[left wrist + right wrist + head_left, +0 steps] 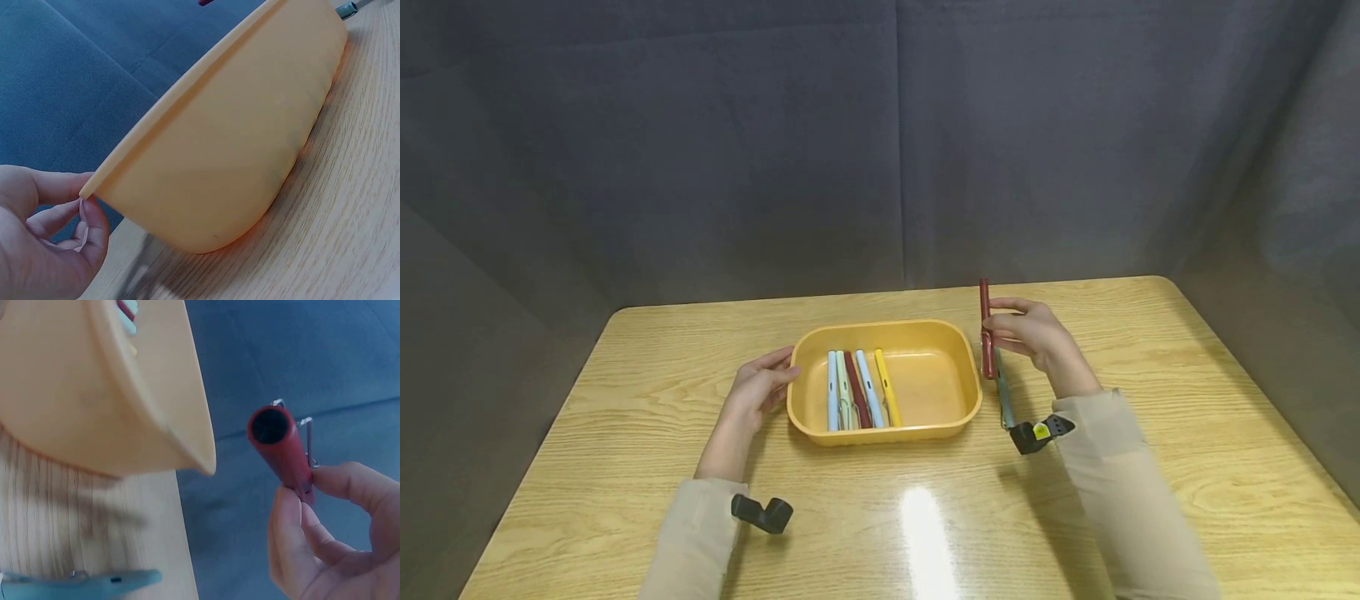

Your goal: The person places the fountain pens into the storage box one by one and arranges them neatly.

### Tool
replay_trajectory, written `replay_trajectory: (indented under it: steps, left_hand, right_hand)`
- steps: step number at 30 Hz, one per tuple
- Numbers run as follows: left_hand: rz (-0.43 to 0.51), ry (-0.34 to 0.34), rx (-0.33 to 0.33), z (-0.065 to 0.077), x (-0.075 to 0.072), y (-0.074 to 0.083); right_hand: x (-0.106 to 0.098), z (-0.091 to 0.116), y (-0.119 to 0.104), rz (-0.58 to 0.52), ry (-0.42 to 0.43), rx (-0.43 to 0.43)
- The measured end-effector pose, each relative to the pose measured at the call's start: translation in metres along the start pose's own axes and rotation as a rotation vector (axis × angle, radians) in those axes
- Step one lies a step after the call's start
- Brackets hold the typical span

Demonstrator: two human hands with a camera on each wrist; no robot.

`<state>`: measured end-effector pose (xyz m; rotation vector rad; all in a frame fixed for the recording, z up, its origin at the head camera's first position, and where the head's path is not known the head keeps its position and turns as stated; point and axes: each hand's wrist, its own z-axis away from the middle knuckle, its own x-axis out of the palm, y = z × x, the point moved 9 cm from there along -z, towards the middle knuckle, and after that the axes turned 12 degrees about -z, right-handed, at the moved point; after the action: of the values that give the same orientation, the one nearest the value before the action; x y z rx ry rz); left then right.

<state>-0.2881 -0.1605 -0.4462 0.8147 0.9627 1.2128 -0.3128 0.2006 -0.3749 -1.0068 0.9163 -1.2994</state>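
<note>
My left hand pinches the left rim of a yellow plastic box between thumb and fingers; the left wrist view has the same grip on the edge. Inside the box's left half lie several pens side by side: light blue, pale green, a dark red pen and a yellow pen. Above the table, just right of the box, my right hand holds another dark red pen by its middle. Its metal clip and dark round end show in the right wrist view. A grey-green pen lies on the table below that hand.
The box stands on a light wooden table. Dark grey cloth hangs behind the table and along both sides. Small black cameras sit on both wrists, the right one over the lower end of the grey-green pen in the head view.
</note>
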Motion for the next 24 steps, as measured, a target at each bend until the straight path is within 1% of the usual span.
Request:
replay_trajectory:
  steps: [5, 14, 20, 24]
  left_hand:
    - [0.002, -0.004, -0.004, 0.001, 0.0, 0.002]
    - [0.003, -0.01, -0.004, 0.001, 0.0, 0.001]
    - [0.012, -0.001, -0.002, 0.001, -0.001, 0.0]
    - [0.019, -0.014, 0.013, 0.001, 0.0, 0.0]
  right_hand:
    - [0.014, -0.002, -0.001, 0.009, -0.017, -0.007]
    - [0.044, -0.009, 0.005, -0.029, -0.036, -0.001]
    - [0.061, -0.011, 0.011, 0.028, -0.052, 0.002]
    - [0.07, -0.013, 0.017, 0.018, -0.057, 0.012]
